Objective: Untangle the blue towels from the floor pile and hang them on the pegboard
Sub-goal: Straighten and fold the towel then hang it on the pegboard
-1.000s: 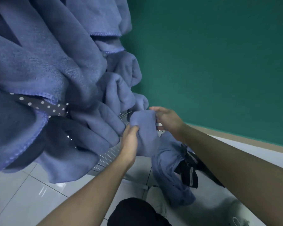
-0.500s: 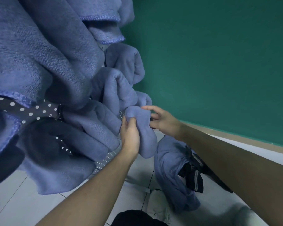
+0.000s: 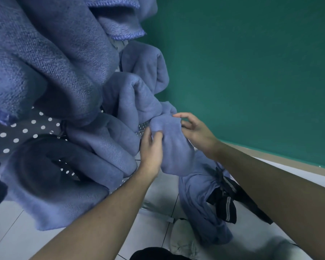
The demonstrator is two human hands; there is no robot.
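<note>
The left hand (image 3: pixel 151 147) pinched a fold of the blue towel (image 3: pixel 174 147), thumb and fingers curled into the cloth at its upper left side. The right hand (image 3: pixel 195 131) sat just to the right of the same bundle with its fingers spread and loosely bent, the tips touching the towel's top edge without closing on it. The towel hung in a bunched roll between the two hands, its top pressed against the pegboard (image 3: pixel 143 127), a strip of which showed just left of the left thumb. Above and to the left of the left hand, several hung towels (image 3: pixel 64 62) already draped over the board. Below the right wrist, the floor pile (image 3: pixel 204 199) held one more blue towel knotted with a dark striped garment (image 3: pixel 224 203) on the tiled floor (image 3: pixel 17 231).

The step appeared to be seating this towel on a peg, though no peg was visible under the cloth. To do it well, the left hand would probably need to keep its pinch firm and hold the weight up while the right hand pushed the top fold back over the hook. Letting go early could let the roll slide down. Neighbouring towels crowded the spot, so the fold likely needed pressing in between them.
</note>
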